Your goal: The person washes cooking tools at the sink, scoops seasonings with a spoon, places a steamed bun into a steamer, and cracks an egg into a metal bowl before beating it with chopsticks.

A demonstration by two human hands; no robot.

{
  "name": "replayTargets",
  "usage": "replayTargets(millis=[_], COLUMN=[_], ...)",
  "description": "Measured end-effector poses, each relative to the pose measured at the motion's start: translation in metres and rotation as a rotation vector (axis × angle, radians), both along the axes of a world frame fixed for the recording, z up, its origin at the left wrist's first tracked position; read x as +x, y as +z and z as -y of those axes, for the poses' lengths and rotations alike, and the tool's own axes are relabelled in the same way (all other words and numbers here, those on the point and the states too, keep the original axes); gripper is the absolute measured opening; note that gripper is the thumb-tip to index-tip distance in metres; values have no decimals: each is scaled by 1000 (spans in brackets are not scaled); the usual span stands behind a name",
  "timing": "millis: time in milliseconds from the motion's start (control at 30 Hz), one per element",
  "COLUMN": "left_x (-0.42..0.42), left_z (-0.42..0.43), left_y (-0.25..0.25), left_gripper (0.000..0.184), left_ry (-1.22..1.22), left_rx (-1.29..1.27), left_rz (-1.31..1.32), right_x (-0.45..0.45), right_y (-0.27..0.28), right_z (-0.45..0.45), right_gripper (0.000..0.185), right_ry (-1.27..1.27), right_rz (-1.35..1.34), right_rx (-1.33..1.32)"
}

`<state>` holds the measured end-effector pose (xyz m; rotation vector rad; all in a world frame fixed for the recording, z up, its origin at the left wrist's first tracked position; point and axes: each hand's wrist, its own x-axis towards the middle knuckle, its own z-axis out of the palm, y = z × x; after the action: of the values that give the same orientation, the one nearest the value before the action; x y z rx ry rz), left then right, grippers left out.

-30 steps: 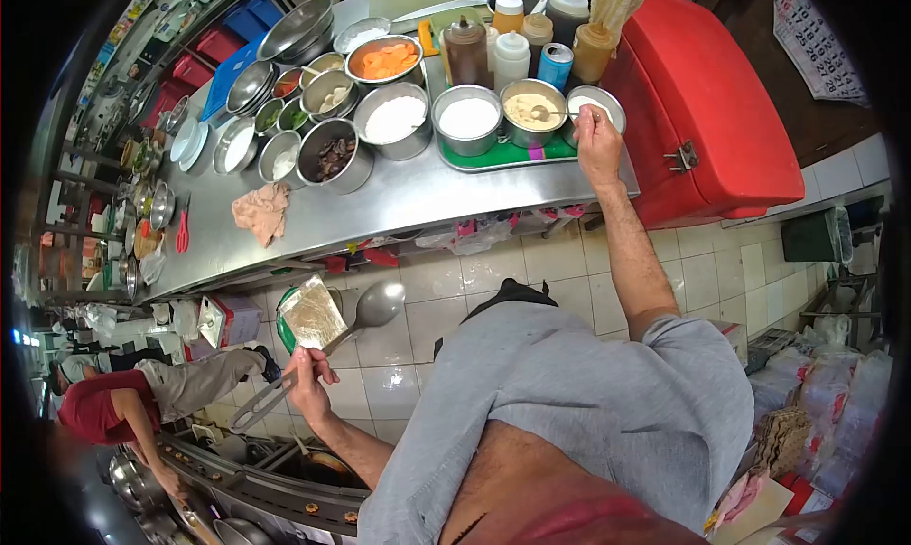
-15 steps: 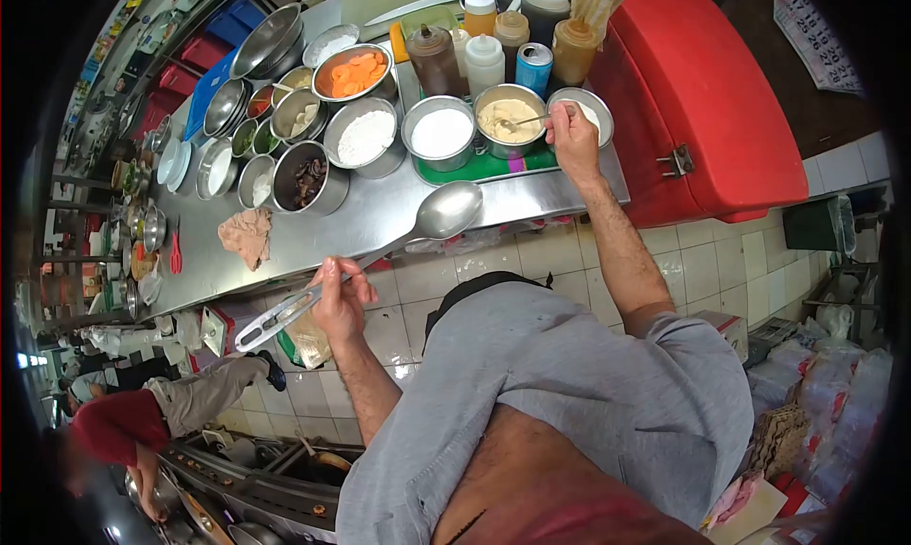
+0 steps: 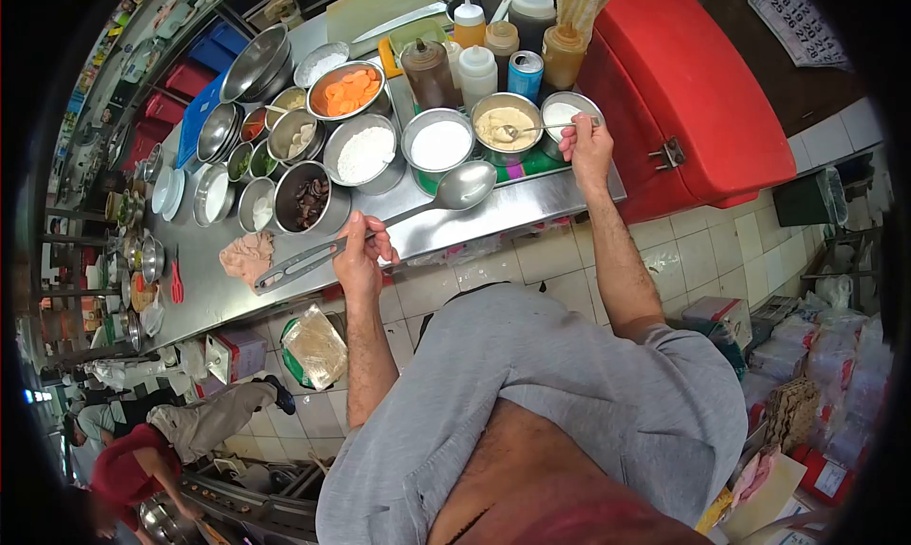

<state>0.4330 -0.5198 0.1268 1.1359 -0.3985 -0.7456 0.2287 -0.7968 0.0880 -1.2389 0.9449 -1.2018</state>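
My left hand (image 3: 361,256) is closed around the handle of a large metal serving spoon (image 3: 465,185). The spoon's bowl hangs above the front edge of the steel counter, close to a metal bowl of white powder (image 3: 438,142). In my right hand (image 3: 587,150) I pinch the handle of a small spoon (image 3: 552,126). Its tip rests in a pale yellow powder (image 3: 493,123) inside another metal bowl (image 3: 507,154). Partly behind my right fingers stands a metal bowl with white contents (image 3: 562,115).
Metal bowls of sliced carrots (image 3: 347,93), white flour-like powder (image 3: 364,156) and dark pieces (image 3: 310,201) crowd the counter (image 3: 213,279). Squeeze bottles (image 3: 477,74) and a blue can (image 3: 525,73) stand behind. A red cooler (image 3: 688,99) is at right; another person (image 3: 142,460) works at lower left.
My left hand and the serving spoon have moved forward, toward the counter. My right hand has shifted slightly right, the small spoon still in the yellow powder.
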Motion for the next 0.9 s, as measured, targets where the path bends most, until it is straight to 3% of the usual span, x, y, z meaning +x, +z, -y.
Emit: replayTargets(millis=[233,367,433,500,600,733,900], left_x=[-3,-7,-8,-11,-17,-24,-33], left_z=[19,27,29,33,37,43,48], left_y=[2,4,2,0,-1,-8,-12], left_gripper=[35,36,36,36,36,36,36], left_ry=[-57,-67,-78,-93,-104,-159,-182], left_rx=[-49,-76,-82,-85,-79,-66,-31], left_rz=[4,9,15,22,10,12,7], right_x=[-16,-33,-43,-52,-62,-69,-56], right_y=[37,39,38,35,30,-4,-33], right_z=[-37,-73,-78,-73,-49,-25,-29], right_gripper=[25,20,15,14,16,17,17], right_ry=[47,210,332,270,-64,-166,-179], right_rz=[255,202,-4,20,-45,-229,-221], right_rx=[-52,-162,-522,-533,-547,-484,-391])
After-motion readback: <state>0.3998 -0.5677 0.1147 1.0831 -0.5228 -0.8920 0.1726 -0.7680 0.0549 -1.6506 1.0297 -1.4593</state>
